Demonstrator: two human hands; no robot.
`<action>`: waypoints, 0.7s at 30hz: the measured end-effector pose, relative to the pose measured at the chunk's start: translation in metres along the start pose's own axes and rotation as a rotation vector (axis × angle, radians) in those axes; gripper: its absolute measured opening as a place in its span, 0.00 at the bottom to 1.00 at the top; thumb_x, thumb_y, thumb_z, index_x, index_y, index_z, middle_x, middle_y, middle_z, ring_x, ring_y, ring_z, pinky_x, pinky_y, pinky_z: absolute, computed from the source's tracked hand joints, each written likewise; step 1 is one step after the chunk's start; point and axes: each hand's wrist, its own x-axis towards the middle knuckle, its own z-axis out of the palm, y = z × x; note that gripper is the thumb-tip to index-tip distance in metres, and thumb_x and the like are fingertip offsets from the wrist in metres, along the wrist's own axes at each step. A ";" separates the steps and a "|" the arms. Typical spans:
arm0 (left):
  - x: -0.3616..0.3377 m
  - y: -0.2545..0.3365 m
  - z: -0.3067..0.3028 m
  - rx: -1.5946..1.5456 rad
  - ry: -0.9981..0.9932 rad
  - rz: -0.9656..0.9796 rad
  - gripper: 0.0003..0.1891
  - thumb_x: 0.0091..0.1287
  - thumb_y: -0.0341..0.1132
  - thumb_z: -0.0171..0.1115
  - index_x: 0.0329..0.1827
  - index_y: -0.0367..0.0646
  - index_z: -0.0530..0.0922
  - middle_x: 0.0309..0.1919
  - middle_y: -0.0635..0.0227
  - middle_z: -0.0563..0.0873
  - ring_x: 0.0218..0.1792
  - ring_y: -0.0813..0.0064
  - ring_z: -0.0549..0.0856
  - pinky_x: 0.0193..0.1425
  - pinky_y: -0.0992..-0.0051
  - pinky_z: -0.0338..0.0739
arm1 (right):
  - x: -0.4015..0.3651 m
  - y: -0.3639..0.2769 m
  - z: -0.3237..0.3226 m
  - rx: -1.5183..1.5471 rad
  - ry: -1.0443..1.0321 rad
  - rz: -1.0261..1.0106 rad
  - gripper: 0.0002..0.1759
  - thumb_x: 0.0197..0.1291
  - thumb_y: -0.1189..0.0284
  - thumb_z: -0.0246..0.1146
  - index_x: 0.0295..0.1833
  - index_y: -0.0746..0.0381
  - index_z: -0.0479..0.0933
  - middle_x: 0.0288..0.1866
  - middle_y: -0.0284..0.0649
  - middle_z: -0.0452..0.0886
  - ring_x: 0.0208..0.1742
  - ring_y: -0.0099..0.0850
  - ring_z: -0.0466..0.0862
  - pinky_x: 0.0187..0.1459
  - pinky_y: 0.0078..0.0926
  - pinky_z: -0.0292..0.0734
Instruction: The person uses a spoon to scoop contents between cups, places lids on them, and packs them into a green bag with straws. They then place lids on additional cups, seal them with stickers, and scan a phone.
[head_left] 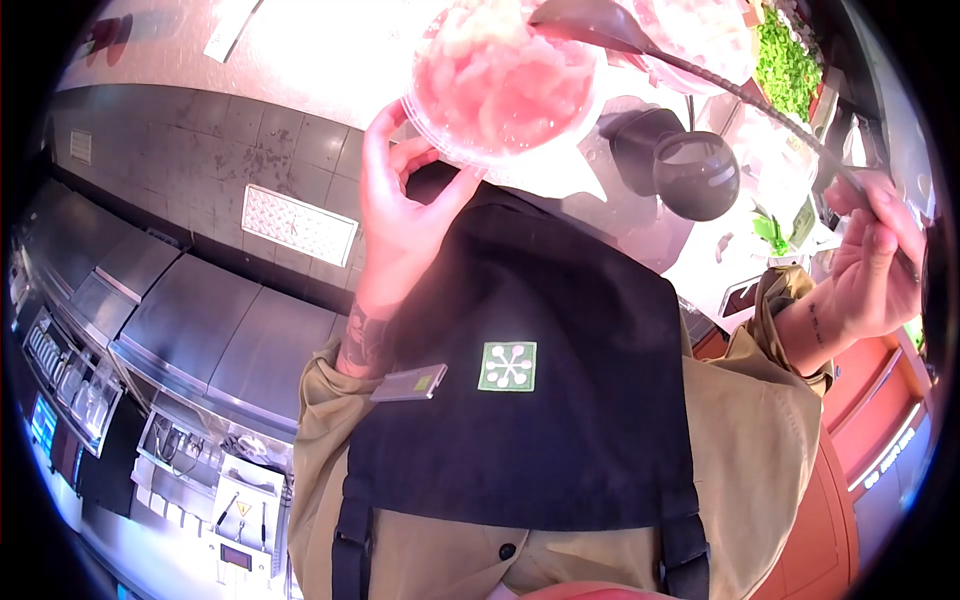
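Note:
My left hand (415,200) grips the near-left rim of a clear round bowl (440,140), thumb and fingers around its edge. A mound of pink, icy-looking food (510,90) fills it. My right hand (870,240) is closed around the end of a long-handled ladle (740,90). The ladle's head lies over the far side of the bowl, touching the pink mound in this view. Behind the ladle is a second clear container (700,45) with similar pink contents.
A dark rounded cup (697,175) stands on the counter right of the bowl. Green leaves (785,60) fill a container at the upper right. Steel cabinets (180,310) line the left side, beyond a tiled floor with a metal grate (300,224).

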 end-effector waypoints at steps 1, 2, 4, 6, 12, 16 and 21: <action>0.000 0.000 0.000 0.001 0.004 -0.002 0.40 0.55 0.27 0.74 0.67 0.33 0.59 0.43 0.60 0.84 0.47 0.74 0.82 0.57 0.72 0.75 | -0.003 0.004 0.004 -0.006 0.029 -0.015 0.13 0.65 0.79 0.55 0.48 0.78 0.77 0.37 0.59 0.82 0.32 0.45 0.83 0.33 0.33 0.80; -0.001 -0.001 0.000 0.002 0.008 -0.004 0.40 0.55 0.27 0.74 0.67 0.33 0.59 0.43 0.60 0.84 0.47 0.74 0.82 0.57 0.72 0.75 | -0.005 0.006 0.008 -0.015 -0.004 -0.043 0.12 0.65 0.79 0.55 0.48 0.78 0.77 0.37 0.59 0.82 0.31 0.45 0.84 0.33 0.33 0.80; 0.000 0.000 0.000 -0.006 0.008 -0.014 0.39 0.55 0.27 0.74 0.67 0.34 0.59 0.43 0.59 0.84 0.47 0.73 0.82 0.57 0.72 0.75 | -0.008 0.007 0.017 -0.029 -0.100 -0.104 0.11 0.63 0.80 0.55 0.47 0.76 0.77 0.35 0.57 0.83 0.31 0.45 0.84 0.33 0.34 0.81; 0.002 0.001 0.001 -0.024 0.002 -0.028 0.39 0.55 0.26 0.73 0.67 0.35 0.59 0.44 0.59 0.83 0.48 0.73 0.82 0.57 0.71 0.75 | -0.005 0.001 0.020 -0.077 -0.268 -0.139 0.10 0.60 0.80 0.57 0.45 0.73 0.78 0.28 0.52 0.82 0.27 0.41 0.83 0.30 0.34 0.79; 0.003 0.006 0.001 -0.008 -0.005 -0.084 0.39 0.56 0.26 0.73 0.68 0.38 0.59 0.48 0.60 0.81 0.52 0.73 0.80 0.59 0.70 0.73 | -0.002 -0.009 0.019 -0.094 -0.449 -0.232 0.18 0.48 0.82 0.70 0.46 0.75 0.78 0.38 0.51 0.83 0.34 0.41 0.86 0.31 0.30 0.84; 0.007 0.009 0.003 -0.028 -0.039 -0.039 0.40 0.56 0.26 0.72 0.69 0.39 0.57 0.53 0.59 0.80 0.55 0.72 0.79 0.59 0.70 0.73 | -0.004 -0.007 0.007 -0.046 -0.407 -0.207 0.14 0.55 0.77 0.67 0.46 0.74 0.77 0.36 0.52 0.83 0.32 0.40 0.85 0.30 0.30 0.83; 0.007 0.009 0.003 -0.022 -0.060 -0.072 0.43 0.56 0.25 0.72 0.72 0.38 0.54 0.57 0.58 0.78 0.58 0.70 0.78 0.61 0.70 0.73 | -0.018 -0.003 0.009 -0.159 -0.012 -0.032 0.12 0.65 0.73 0.58 0.47 0.71 0.79 0.33 0.52 0.84 0.25 0.38 0.84 0.29 0.29 0.78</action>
